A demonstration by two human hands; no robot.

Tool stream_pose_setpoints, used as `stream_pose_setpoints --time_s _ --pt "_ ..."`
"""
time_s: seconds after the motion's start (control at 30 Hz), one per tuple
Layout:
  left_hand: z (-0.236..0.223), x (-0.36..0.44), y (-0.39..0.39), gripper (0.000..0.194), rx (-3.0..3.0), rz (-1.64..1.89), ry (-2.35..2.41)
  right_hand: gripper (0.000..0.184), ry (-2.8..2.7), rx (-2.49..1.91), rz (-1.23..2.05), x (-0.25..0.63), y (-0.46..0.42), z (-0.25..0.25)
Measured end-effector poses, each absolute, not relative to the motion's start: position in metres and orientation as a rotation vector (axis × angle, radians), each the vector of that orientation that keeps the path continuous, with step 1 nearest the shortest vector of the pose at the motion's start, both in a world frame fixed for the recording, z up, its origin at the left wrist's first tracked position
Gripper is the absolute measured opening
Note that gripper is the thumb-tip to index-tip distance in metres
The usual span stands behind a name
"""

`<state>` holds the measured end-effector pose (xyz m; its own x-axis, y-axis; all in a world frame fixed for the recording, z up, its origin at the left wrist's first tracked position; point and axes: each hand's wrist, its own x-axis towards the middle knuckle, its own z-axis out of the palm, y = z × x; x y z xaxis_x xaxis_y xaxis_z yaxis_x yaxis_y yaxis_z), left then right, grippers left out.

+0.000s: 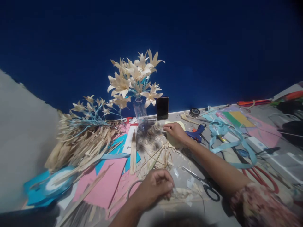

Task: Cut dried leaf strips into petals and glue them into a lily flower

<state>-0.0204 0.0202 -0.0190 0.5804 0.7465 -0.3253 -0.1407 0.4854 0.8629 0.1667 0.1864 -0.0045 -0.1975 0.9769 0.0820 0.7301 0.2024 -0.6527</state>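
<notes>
Low in the middle, my left hand (155,188) is closed, its fingers curled and thumb pressed in. Whatever they pinch is too small or hidden to make out. Under and beside it lie pale dried husk scraps (184,193) and clear bits of tape. My right hand (176,131) reaches farther forward over a pale yellow sheet (181,124), fingertips pressed together; I cannot make out anything in them. A clear vase (140,110) of cream husk flowers (136,74) stands left of that hand. Beneath my right forearm are black-handled scissors (202,183), and a blue glue gun (196,134) lies beyond it.
A dark phone (162,108) stands upright against the blue wall. Dried husks (80,142) and blue-stemmed flowers pile up at left, near pink paper (107,179) and a ribbon roll (55,183). Light blue ribbon (248,151) and red-handled scissors (262,179) lie at right.
</notes>
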Motion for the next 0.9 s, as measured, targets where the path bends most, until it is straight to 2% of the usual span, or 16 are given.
stream_pose_setpoints --time_s 0.1,0.17,0.27,0.37,0.47,0.57,0.73,0.9 --pt "-0.016 -0.024 0.018 0.046 0.978 0.416 0.652 0.023 -2.030 -1.705 0.543 0.169 0.195 -0.005" --pt "-0.014 -0.027 0.019 0.043 0.946 0.459 0.603 0.025 -2.053 -1.753 0.495 0.176 0.187 -0.002" --pt "-0.009 -0.031 0.027 0.041 0.786 0.810 0.622 0.031 -2.143 -1.733 0.540 0.189 0.158 0.000" --pt "-0.005 -0.040 0.039 0.036 0.736 1.127 0.894 0.021 -2.261 -1.644 0.668 0.199 0.117 -0.003" --pt "-0.007 -0.049 0.048 0.024 1.253 1.025 1.444 0.018 -2.298 -1.610 0.739 0.207 0.078 -0.008" --pt "-0.014 -0.049 0.048 0.021 1.677 0.748 1.661 0.024 -2.171 -1.614 0.824 0.213 0.047 -0.016" --pt "-0.024 -0.039 0.044 0.023 1.714 0.757 1.670 0.023 -1.928 -1.607 0.967 0.215 0.012 -0.033" --pt "-0.024 -0.047 0.049 0.018 1.508 0.861 1.588 0.020 -1.878 -1.567 0.995 0.212 -0.006 -0.036"
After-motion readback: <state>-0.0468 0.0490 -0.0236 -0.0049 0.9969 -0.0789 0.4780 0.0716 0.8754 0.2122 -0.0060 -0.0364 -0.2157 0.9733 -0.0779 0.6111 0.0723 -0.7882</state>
